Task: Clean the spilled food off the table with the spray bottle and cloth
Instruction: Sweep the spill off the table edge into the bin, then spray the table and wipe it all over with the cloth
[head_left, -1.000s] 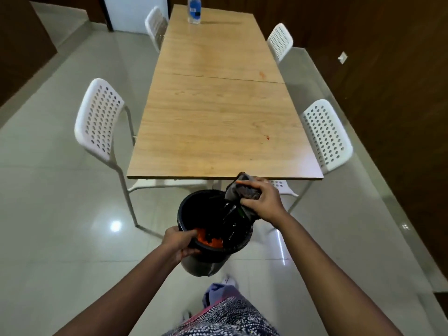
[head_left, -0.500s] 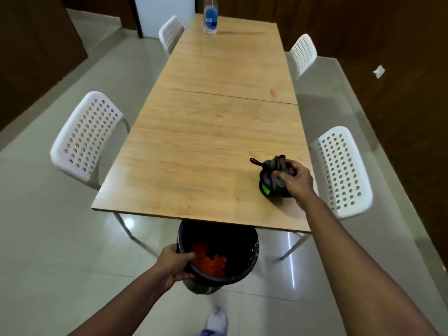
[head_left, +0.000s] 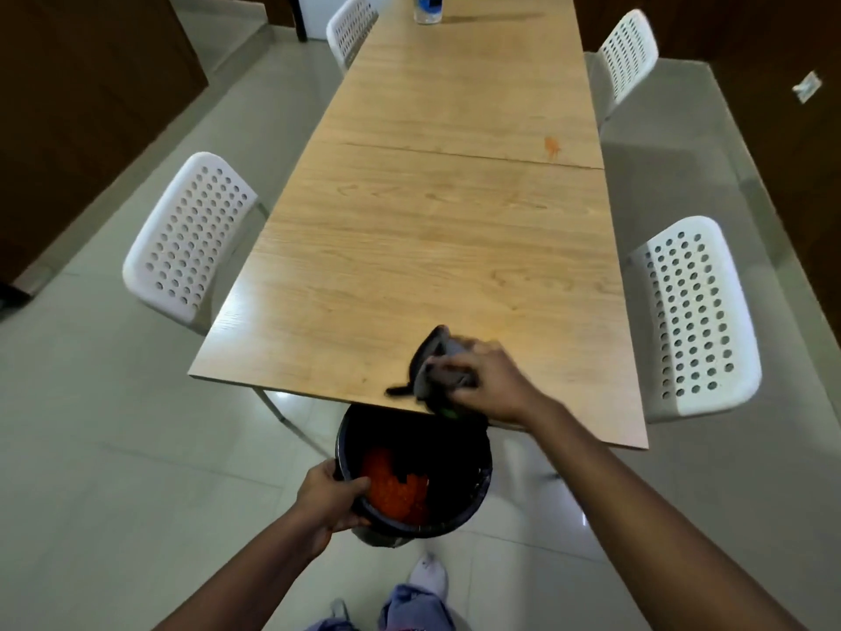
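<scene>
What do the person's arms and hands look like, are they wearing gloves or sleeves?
Neither. The left hand and right hand are bare, with no gloves, rings or watch showing. Both forearms are uncovered as far as the picture's lower edge, so no sleeve is seen.

Bin (head_left: 473, 507) sitting under table (head_left: 409, 248) near edge; cloth (head_left: 437, 366) lying on that edge; bottle (head_left: 428, 9) standing at far end.

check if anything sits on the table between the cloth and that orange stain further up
Nothing visible does. The right hand holds the cloth at the table near edge; bare wood runs to the orange stain. The bottle stands beyond it.
</scene>
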